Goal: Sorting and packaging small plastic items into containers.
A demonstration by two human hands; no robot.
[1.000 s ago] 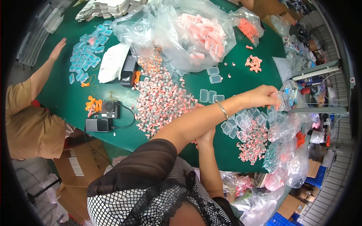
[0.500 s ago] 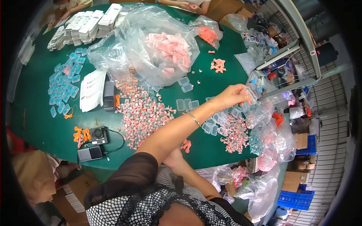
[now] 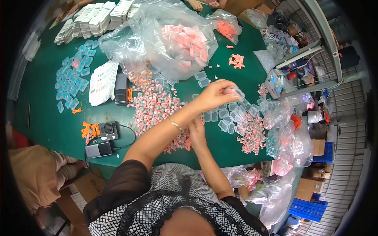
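My left arm crosses over to the right. My left hand (image 3: 219, 94) is closed on a small clear plastic case (image 3: 237, 93), held above the table with the fingertips. Below that wrist, my right hand (image 3: 198, 135) is at the right side of a large pile of small curved pink-and-grey pieces (image 3: 155, 106). Its fingers look drawn together but are partly hidden by the left forearm, and what they hold cannot be made out. Several clear cases (image 3: 226, 118) lie right of the hands, beside a smaller heap of pink-and-grey pieces (image 3: 252, 135).
A large clear bag of pink cases (image 3: 189, 43) stands at the back. Left are blue cases (image 3: 73, 74), white cards (image 3: 103, 84), a black speaker (image 3: 108, 130) and a power bank (image 3: 99, 149). Bagged goods (image 3: 281, 137) line the right edge. Other people's hands (image 3: 195, 5) are across the table.
My left hand has come back leftward from the right edge with the case. My right hand has moved forward to the pile. A small pink cluster shows near where the left hand was.
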